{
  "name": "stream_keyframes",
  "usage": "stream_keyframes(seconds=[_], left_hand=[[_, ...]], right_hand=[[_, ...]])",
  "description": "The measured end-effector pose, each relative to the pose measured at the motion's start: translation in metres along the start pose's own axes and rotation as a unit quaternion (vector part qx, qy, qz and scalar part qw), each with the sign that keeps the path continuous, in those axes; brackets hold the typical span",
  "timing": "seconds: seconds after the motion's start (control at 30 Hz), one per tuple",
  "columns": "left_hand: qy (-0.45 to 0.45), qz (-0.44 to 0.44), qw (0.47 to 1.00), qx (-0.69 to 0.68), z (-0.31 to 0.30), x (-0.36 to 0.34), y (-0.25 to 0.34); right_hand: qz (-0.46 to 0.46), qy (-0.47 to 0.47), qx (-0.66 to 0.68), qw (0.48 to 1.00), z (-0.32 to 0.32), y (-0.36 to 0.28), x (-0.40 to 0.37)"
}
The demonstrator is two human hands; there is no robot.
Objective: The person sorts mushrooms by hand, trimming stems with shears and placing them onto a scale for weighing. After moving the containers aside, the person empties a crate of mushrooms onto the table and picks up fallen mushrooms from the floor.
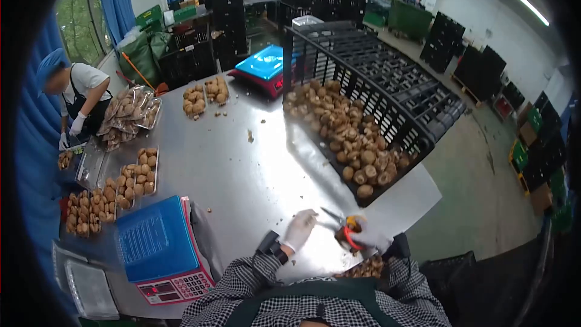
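R hand point(372, 234) grips scissors point(351, 239) by the handles, nr the table's point(230, 163) near edge, blades toward L hand point(299, 229). L fingers reach fwd; can't tell if the tips pinch anything. Mushrooms point(357, 139), lots, lie in the black crate point(387, 72) at the right edge, so much is left. Done so far, approx: filled trays point(136, 181) by the left edge, nr blue-topped scale point(145, 239); loose pile point(363, 267) by the near edge.
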State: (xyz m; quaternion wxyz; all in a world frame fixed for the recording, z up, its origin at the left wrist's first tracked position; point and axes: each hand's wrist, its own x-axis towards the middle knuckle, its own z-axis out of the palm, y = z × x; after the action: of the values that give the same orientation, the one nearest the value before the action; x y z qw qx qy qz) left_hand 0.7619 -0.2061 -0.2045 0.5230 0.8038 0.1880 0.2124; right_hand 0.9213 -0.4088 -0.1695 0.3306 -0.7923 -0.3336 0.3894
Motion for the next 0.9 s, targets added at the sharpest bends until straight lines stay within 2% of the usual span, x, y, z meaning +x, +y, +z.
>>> stream_keyframes(seconds=[0.07, 0.13, 0.17, 0.2, 0.23, 0.27, 0.33, 0.4, 0.43, 0.47, 0.53, 0.57, 0.6, 0.63, 0.67, 0.7, 0.73, 0.77, 0.8, 0.87, 0.9], left_hand=[[-0.053, 0.036, 0.998, -0.021, 0.031, -0.016, 0.005], [-0.144, 0.015, 0.988, -0.045, 0.043, -0.029, 0.03], [-0.173, -0.023, 0.981, -0.082, 0.054, -0.035, 0.035], [-0.202, -0.062, 0.97, -0.12, 0.066, -0.041, 0.039], [-0.231, -0.041, 0.964, -0.127, 0.073, -0.043, 0.047], [-0.277, -0.088, 0.949, -0.123, 0.082, -0.048, 0.055], [-0.364, -0.116, 0.902, -0.202, 0.106, -0.054, 0.066], [-0.467, -0.157, 0.839, -0.233, 0.104, -0.062, 0.098], [-0.521, -0.181, 0.813, -0.185, 0.105, -0.062, 0.111], [-0.52, -0.183, 0.812, -0.191, 0.121, -0.063, 0.098], [-0.468, 0.084, 0.871, -0.128, 0.159, -0.072, 0.059], [-0.475, -0.037, 0.859, -0.184, 0.087, -0.055, 0.13], [-0.381, 0.093, 0.904, -0.173, 0.103, -0.053, 0.098], [-0.234, 0.213, 0.948, -0.037, 0.095, -0.046, 0.089], [-0.25, 0.143, 0.957, 0.038, 0.074, -0.034, 0.084], [-0.097, 0.199, 0.96, 0.17, 0.076, -0.027, 0.038], [-0.046, 0.129, 0.95, 0.28, 0.043, -0.028, 0.043], [-0.047, 0.049, 0.948, 0.312, 0.007, -0.028, 0.057], [-0.074, -0.028, 0.945, 0.317, -0.008, -0.033, 0.05], [-0.165, 0.001, 0.923, 0.348, -0.009, -0.053, 0.03], [-0.267, -0.02, 0.932, 0.244, -0.017, -0.059, 0.043]], right_hand=[[0.033, -0.016, -0.006, 0.999, -0.003, -0.016, -0.022], [-0.016, -0.026, 0.113, 0.993, 0.002, 0.02, -0.029], [-0.025, -0.032, 0.13, 0.991, 0.0, 0.044, -0.031], [-0.027, -0.033, 0.127, 0.991, -0.005, 0.053, -0.04], [0.005, -0.026, 0.152, 0.988, -0.011, 0.057, -0.051], [0.037, -0.02, 0.177, 0.983, -0.016, 0.063, -0.06], [0.061, -0.001, 0.143, 0.988, -0.029, 0.085, -0.078], [0.08, 0.081, 0.079, 0.99, -0.039, 0.095, -0.098], [0.088, 0.1, 0.053, 0.99, -0.045, 0.082, -0.109], [0.092, 0.096, 0.051, 0.99, -0.047, 0.077, -0.116], [0.068, 0.14, 0.112, 0.981, -0.05, 0.073, -0.128], [0.056, 0.144, 0.115, 0.981, -0.05, 0.074, -0.13], [0.067, 0.121, 0.107, 0.985, -0.047, 0.072, -0.133], [0.047, 0.133, 0.142, 0.98, -0.044, 0.069, -0.132], [0.027, 0.138, 0.177, 0.974, -0.039, 0.064, -0.129], [0.018, 0.138, 0.179, 0.974, -0.032, 0.053, -0.126], [0.024, 0.095, 0.169, 0.981, -0.027, 0.039, -0.119], [0.039, 0.089, 0.161, 0.982, -0.023, 0.024, -0.109], [0.052, 0.088, 0.152, 0.983, -0.017, 0.011, -0.096], [0.03, 0.039, 0.147, 0.988, -0.004, -0.013, -0.059], [0.015, 0.02, 0.142, 0.99, 0.005, -0.028, -0.036]])
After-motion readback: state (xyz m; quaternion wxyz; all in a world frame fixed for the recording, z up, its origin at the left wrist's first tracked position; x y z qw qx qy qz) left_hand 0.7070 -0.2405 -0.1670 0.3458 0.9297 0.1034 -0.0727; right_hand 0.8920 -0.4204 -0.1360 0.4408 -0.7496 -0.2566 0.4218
